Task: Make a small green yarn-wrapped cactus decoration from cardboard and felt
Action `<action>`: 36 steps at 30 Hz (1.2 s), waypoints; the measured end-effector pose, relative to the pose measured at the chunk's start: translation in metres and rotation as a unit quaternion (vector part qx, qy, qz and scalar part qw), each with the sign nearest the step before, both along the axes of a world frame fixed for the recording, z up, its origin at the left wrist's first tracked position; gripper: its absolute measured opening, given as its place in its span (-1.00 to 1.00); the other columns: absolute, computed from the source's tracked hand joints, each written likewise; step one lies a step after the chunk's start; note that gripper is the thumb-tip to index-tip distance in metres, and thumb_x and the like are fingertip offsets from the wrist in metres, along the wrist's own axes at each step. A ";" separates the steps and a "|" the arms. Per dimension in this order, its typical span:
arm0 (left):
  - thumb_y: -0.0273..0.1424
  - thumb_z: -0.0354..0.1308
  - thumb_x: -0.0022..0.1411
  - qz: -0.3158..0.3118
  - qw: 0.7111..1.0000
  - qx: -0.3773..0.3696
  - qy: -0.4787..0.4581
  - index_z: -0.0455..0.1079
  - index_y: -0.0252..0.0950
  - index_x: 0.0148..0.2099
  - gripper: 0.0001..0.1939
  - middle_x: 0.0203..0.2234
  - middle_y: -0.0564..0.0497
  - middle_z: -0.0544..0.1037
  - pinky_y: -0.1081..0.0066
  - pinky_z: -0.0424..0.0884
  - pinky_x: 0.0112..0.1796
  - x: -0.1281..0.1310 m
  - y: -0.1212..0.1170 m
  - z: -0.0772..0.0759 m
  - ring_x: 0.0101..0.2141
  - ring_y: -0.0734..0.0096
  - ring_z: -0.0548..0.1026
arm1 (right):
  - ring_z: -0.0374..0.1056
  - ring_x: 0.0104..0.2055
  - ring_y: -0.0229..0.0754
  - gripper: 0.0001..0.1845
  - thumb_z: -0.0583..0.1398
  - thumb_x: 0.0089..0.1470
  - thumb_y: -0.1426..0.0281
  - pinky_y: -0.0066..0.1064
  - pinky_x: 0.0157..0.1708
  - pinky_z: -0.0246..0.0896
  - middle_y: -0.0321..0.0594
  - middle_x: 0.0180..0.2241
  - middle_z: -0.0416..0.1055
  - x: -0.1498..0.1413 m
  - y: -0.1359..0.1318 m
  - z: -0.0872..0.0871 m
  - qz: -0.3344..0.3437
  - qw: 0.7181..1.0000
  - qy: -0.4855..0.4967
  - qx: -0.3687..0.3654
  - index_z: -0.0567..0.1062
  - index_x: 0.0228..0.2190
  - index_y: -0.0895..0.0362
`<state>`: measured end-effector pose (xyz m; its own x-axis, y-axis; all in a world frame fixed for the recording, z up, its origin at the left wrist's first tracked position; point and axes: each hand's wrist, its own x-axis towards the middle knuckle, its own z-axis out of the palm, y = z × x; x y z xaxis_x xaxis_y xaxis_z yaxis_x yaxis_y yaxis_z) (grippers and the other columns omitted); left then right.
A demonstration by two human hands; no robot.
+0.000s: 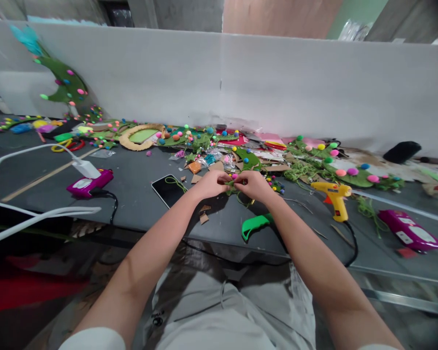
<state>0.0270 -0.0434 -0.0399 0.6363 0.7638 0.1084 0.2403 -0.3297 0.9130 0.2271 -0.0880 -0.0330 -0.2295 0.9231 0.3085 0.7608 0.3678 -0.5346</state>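
Both my hands meet over the middle of the dark table, fingers pinched close together. My left hand (214,183) and my right hand (254,185) grip a small green piece (231,187) between them, and green yarn trails from it. The fingers cover most of the piece, so its exact shape is hidden. Left of my left hand lies a phone (168,189) with a strand of green yarn across it. Below my right hand rests a green-handled tool (254,224), partly behind my forearm. Small pom-poms (275,187) sit just beyond my right hand.
A yellow glue gun (334,197) stands to the right, its black cord over the table edge. Purple power strips (410,231) lie at both sides. Along the white partition (149,78) run felt pieces with pom-poms, a beige ring (131,141), green yarn (302,170) and scraps.
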 end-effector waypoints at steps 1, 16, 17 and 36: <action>-0.46 0.37 0.04 0.009 1.000 -0.003 -0.005 0.56 -0.37 -0.10 -0.68 -0.21 -0.17 0.68 0.28 0.50 -0.18 0.000 0.000 -0.001 -0.20 0.21 0.63 | 0.38 -0.38 -0.21 -0.87 0.27 0.00 0.43 -0.41 -0.38 0.12 -0.19 -0.40 0.57 -0.002 0.000 0.001 -0.011 1.000 0.010 -0.014 0.66 -0.41 0.16; -0.54 0.35 0.06 0.119 0.992 0.023 -0.034 0.56 -0.40 -0.16 -0.76 -0.21 -0.20 0.67 0.24 0.52 -0.12 0.002 -0.001 0.006 -0.16 0.17 0.62 | 0.32 -0.40 -0.24 -0.81 0.21 0.08 0.41 -0.41 -0.37 0.15 -0.18 -0.41 0.50 -0.011 -0.006 0.003 0.027 0.996 0.088 0.004 0.63 -0.34 0.21; -0.53 0.35 0.06 0.133 0.990 0.018 -0.049 0.56 -0.40 -0.16 -0.76 -0.21 -0.20 0.66 0.25 0.52 -0.12 0.002 0.000 0.006 -0.16 0.18 0.62 | 0.31 -0.39 -0.23 -0.80 0.19 0.11 0.44 -0.40 -0.36 0.15 -0.17 -0.39 0.49 -0.010 -0.007 0.003 0.038 0.997 0.062 0.036 0.64 -0.31 0.21; -0.57 0.37 -0.05 0.033 0.988 -0.104 -0.106 0.53 -0.38 -0.19 -0.71 -0.36 -0.05 0.63 0.36 0.44 -0.20 0.001 -0.004 0.010 -0.34 0.42 0.55 | 0.34 -0.39 -0.24 -0.79 0.21 0.11 0.45 -0.42 -0.35 0.15 -0.20 -0.38 0.51 0.004 -0.003 -0.002 0.074 0.995 0.054 0.045 0.68 -0.29 0.14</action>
